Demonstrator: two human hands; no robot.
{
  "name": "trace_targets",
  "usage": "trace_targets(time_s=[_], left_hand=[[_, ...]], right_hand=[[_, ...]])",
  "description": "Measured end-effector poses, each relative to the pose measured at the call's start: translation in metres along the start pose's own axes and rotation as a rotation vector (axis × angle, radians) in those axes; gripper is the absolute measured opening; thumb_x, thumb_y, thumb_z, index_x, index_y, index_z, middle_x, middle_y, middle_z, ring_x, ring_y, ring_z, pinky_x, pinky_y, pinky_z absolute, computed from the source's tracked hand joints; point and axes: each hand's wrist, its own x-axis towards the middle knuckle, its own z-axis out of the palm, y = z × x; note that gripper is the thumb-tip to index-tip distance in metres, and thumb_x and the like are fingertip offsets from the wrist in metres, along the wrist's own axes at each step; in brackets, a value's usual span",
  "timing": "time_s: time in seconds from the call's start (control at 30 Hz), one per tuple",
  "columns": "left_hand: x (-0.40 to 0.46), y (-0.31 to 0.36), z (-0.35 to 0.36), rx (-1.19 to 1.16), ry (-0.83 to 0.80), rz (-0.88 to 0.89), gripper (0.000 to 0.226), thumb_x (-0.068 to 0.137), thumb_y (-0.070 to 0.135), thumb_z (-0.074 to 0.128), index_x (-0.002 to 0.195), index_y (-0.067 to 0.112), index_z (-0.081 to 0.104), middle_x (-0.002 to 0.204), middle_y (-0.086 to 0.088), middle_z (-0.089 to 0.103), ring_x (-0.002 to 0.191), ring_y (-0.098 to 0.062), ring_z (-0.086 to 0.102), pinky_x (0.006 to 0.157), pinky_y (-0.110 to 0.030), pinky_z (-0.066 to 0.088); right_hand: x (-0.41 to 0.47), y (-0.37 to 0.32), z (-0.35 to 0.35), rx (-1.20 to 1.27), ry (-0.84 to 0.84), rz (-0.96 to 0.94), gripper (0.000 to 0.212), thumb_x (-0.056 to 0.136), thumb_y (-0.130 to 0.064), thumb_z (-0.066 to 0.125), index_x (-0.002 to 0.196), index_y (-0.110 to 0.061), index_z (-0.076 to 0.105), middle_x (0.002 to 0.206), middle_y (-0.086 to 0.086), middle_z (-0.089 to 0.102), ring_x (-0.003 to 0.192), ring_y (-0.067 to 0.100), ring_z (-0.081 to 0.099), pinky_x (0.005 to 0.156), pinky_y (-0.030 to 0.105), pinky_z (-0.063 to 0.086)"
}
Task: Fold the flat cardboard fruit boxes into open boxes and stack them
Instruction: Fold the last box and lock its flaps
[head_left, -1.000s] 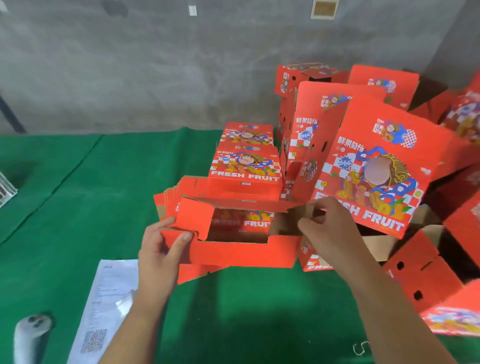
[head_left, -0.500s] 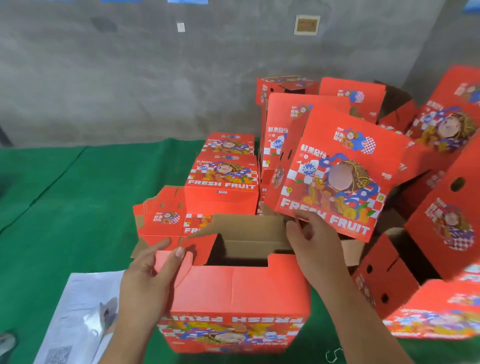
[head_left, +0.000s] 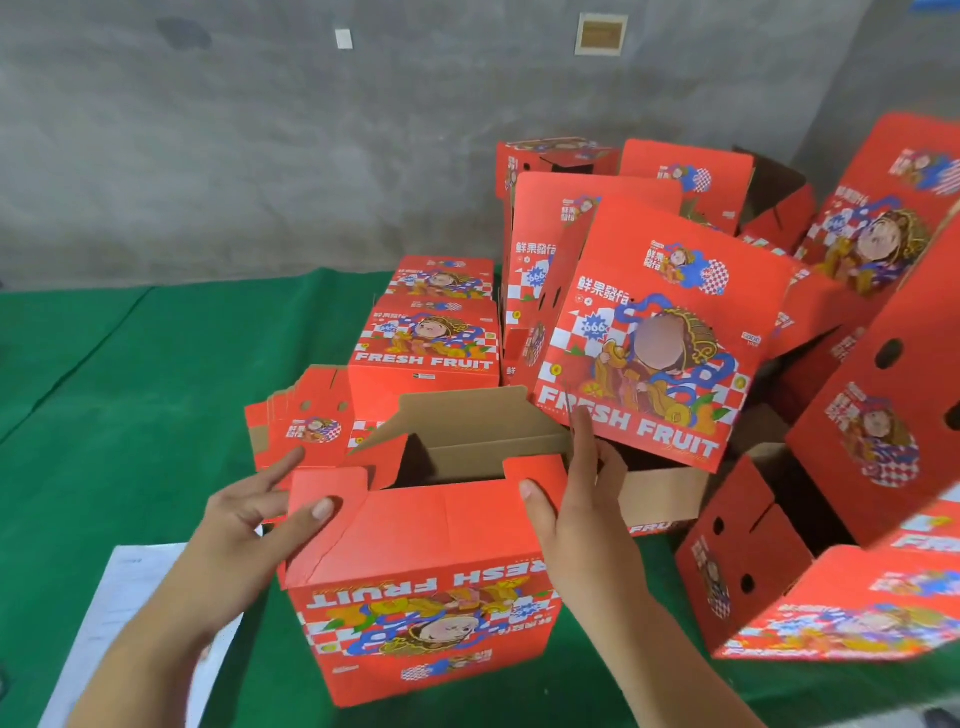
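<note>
Standing on the green cloth (head_left: 130, 374) nearest the camera is a red fruit box (head_left: 423, 582), its printed front upside down to the viewer and its top flaps partly raised, the brown inside showing. The left hand (head_left: 249, 525) holds the box's left top flap, thumb laid on the red panel and fingers spread behind it. The right hand (head_left: 576, 514) holds the right end of the same box, thumb on the near flap and straight fingers reaching up the far side. A white paper sheet (head_left: 130, 597) lies beside the left forearm. Just behind the box lies a fan of flat blanks (head_left: 306, 426), then a stack of folded boxes (head_left: 426, 353). To the right and further back, a loose heap of opened boxes (head_left: 675, 332) leans toward the grey wall (head_left: 260, 156)
</note>
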Motion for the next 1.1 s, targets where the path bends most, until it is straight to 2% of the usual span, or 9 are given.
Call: trace_targets(time_s=[0.17,0.27,0.33,0.43,0.53,0.73,0.9,1.0,1.1], left_hand=[[0.002,0.001,-0.004,0.077,-0.089,-0.077,0.022,0.079,0.038,0.078,0.083,0.018,0.085,0.148,0.017,0.052,0.128,0.020,0.045,0.097,-0.015,0.039],[0.011,0.004,0.008,0.185,0.114,0.011,0.038,0.079,0.042,0.075,0.072,0.005,0.080,0.144,0.006,0.059,0.123,0.014,0.053,0.100,-0.031,0.049],[0.012,0.009,0.020,0.067,0.132,-0.004,0.034,0.085,0.045,0.071,0.092,0.015,0.082,0.134,0.007,0.068,0.120,0.001,0.063,0.101,-0.039,0.050],[0.010,0.015,0.035,-0.313,-0.034,-0.140,0.039,0.083,0.054,0.076,0.117,0.033,0.077,0.129,0.010,0.071,0.119,-0.015,0.068,0.100,-0.039,0.049],[0.023,0.024,0.043,-0.469,-0.165,-0.216,0.068,0.067,0.071,0.081,0.126,0.038,0.071,0.135,0.004,0.068,0.126,-0.015,0.063,0.098,-0.033,0.049],[0.055,0.024,0.024,-0.438,-0.473,-0.397,0.124,0.058,0.108,0.024,0.133,0.021,0.069,0.135,-0.013,0.067,0.128,-0.029,0.062,0.109,-0.045,0.042],[0.071,0.021,0.027,-0.268,-0.377,-0.346,0.114,0.065,0.106,0.009,0.103,0.026,0.081,0.100,-0.002,0.077,0.090,-0.014,0.073,0.080,-0.036,0.048],[0.081,0.015,0.020,-0.283,-0.217,-0.232,0.096,0.074,0.101,0.009,0.069,0.017,0.056,0.065,0.001,0.056,0.058,-0.020,0.050,0.064,-0.035,0.033],[0.083,0.006,0.015,-0.555,-0.290,-0.264,0.093,0.078,0.095,0.014,0.060,0.009,0.045,0.102,-0.017,0.072,0.063,-0.030,0.052,0.061,-0.034,0.041]], right_hand=[[-0.004,-0.007,0.007,-0.115,0.004,0.007,0.058,0.101,-0.040,0.057,0.152,-0.038,0.029,0.161,0.011,0.018,0.113,0.033,0.068,0.062,0.047,0.062],[-0.001,-0.006,0.006,-0.133,-0.020,0.007,0.041,0.105,-0.033,0.052,0.144,-0.039,0.042,0.164,0.009,0.015,0.118,0.030,0.065,0.069,0.047,0.062],[0.005,0.000,0.002,-0.086,-0.064,0.069,0.045,0.105,-0.038,0.047,0.150,-0.037,0.043,0.166,0.008,0.011,0.128,0.030,0.059,0.083,0.046,0.059],[0.016,0.009,-0.005,0.022,-0.149,0.241,0.062,0.099,-0.058,0.046,0.155,-0.038,0.030,0.165,0.001,0.015,0.130,0.030,0.055,0.096,0.048,0.053],[0.024,0.014,-0.011,0.074,-0.181,0.303,0.057,0.088,-0.074,0.051,0.129,-0.034,0.046,0.133,-0.002,0.042,0.108,0.026,0.063,0.092,0.050,0.054],[0.021,0.031,-0.012,0.181,-0.171,0.252,0.048,0.078,-0.079,0.058,0.091,-0.032,0.059,0.107,-0.006,0.049,0.092,0.011,0.059,0.081,0.036,0.050],[0.022,0.030,-0.011,0.242,-0.124,0.266,0.048,0.073,-0.080,0.062,0.082,-0.033,0.064,0.101,-0.005,0.055,0.083,0.008,0.061,0.071,0.030,0.050],[0.018,0.032,-0.013,0.247,-0.098,0.273,0.047,0.074,-0.079,0.062,0.083,-0.034,0.064,0.097,-0.006,0.056,0.080,0.006,0.061,0.068,0.031,0.049],[0.021,0.037,-0.018,0.256,-0.101,0.318,0.057,0.075,-0.075,0.069,0.073,-0.019,0.060,0.091,0.004,0.057,0.075,0.017,0.060,0.064,0.035,0.048]])
